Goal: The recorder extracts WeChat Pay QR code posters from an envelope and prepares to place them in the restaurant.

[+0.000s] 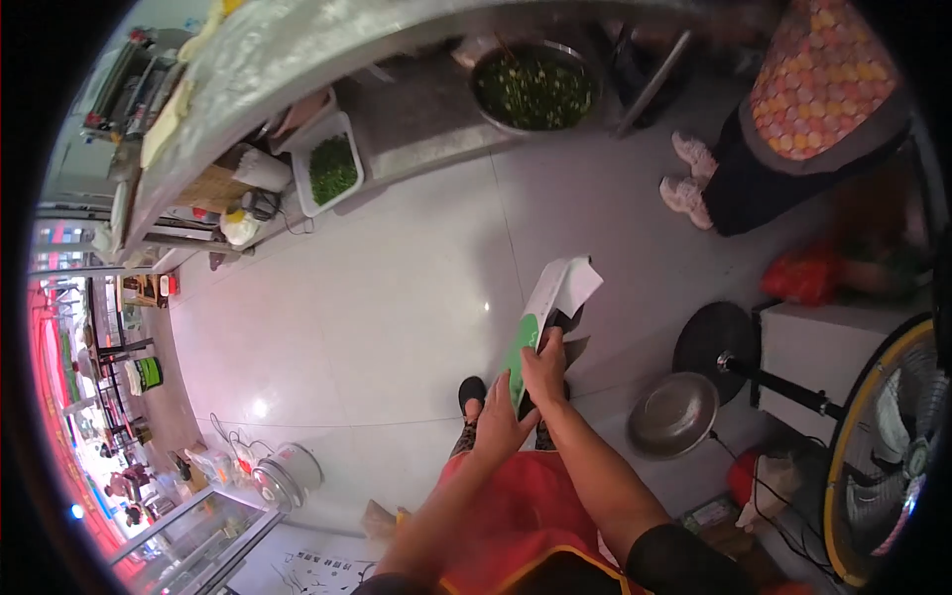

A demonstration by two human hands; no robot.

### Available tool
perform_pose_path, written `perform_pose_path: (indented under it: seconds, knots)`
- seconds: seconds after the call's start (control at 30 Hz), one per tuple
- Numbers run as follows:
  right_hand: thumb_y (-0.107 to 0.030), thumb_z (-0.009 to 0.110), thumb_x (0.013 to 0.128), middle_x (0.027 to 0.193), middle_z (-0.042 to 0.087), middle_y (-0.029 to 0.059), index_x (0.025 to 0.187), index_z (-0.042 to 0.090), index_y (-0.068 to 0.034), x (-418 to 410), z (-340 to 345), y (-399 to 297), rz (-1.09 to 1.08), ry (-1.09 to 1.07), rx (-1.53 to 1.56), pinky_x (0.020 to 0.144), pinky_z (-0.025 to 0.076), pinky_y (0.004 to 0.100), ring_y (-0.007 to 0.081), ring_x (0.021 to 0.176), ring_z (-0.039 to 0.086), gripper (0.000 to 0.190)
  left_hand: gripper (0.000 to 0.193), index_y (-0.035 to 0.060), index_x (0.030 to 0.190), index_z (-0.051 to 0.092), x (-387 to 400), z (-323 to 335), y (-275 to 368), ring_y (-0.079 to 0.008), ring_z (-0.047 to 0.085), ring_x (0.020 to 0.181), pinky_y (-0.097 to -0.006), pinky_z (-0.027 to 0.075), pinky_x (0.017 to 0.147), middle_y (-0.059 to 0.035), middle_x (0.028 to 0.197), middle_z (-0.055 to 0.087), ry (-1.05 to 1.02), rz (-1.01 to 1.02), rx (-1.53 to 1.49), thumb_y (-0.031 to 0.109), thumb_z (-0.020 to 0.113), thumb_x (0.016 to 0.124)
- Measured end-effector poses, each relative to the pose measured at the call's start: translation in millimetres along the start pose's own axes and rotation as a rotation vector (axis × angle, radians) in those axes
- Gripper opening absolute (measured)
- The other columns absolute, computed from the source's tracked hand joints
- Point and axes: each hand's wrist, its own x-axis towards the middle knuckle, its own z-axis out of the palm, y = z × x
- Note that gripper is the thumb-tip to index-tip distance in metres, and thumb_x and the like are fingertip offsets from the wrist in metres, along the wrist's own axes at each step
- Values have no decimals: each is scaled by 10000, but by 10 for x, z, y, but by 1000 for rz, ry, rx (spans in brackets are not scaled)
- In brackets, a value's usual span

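In front of my red apron (520, 498) is a long white and green cardboard box (526, 335), tilted, with flaps standing loose at its far end. My left hand (500, 425) holds the box from its near left side, fingers along the green face. Higher up, my right hand (547, 363) grips its right edge, beside a dark gap in the cardboard. What lies inside the box is hidden from me.
Ahead, chopped greens fill a white tub (355, 163) and a large metal bowl (535, 130) on a low shelf. Another person (818, 89) stands at the upper right. On my right are a metal basin (673, 416) and a large pedestal fan (885, 446); a lidded pot (286, 476) stands lower left.
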Motion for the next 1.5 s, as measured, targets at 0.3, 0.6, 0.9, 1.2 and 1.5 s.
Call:
perform_pose_path:
  seconds: [0.3, 0.6, 0.9, 1.2, 1.5]
  knots:
    - [-85, 677, 777, 998, 581, 76, 1029, 496, -4, -843, -752, -1881, 72, -340, 713, 765, 451, 273, 136, 864, 569, 320, 300, 93, 1156, 552, -55, -1623, 858, -348, 638, 744, -469, 499, 635, -162, 907, 657, 130, 178, 137, 116, 558, 857]
    - [-83, 628, 804, 738, 604, 141, 838, 471, 33, -1161, -1213, -3003, 70, -265, 874, 493, 546, 289, 211, 552, 620, 198, 139, 118, 935, 577, -72, -2537, 1632, -306, 637, 731, -421, 481, 587, -117, 775, 634, 424, 428, 357, 218, 595, 841]
    - [-278, 722, 757, 1041, 585, 202, 1100, 557, 30, -1494, -1589, -3239, -1080, -158, -270, 845, 455, 402, 355, 957, 577, 490, 187, 55, 910, 674, -82, -3685, 1695, -272, 566, 590, -355, 455, 578, -170, 696, 610, 250, 455, 74, 217, 586, 878]
    - [-18, 533, 787, 1288, 448, 111, 1282, 454, -21, -2100, -1683, -3520, -1611, 40, -694, 937, 416, 387, 283, 1155, 464, 501, 293, -14, 879, 653, -290, -4243, 1819, -77, 417, 573, -296, 387, 531, -16, 575, 490, 58, 279, -202, 268, 583, 911]
    - [-35, 554, 757, 1169, 557, 154, 1156, 553, 31, -2194, -1658, -3712, -1792, 68, -732, 891, 435, 390, 287, 1098, 516, 404, 290, 1, 802, 637, -514, -4309, 1852, -352, 525, 553, -409, 429, 558, -198, 615, 552, 118, 356, -35, 275, 580, 879]
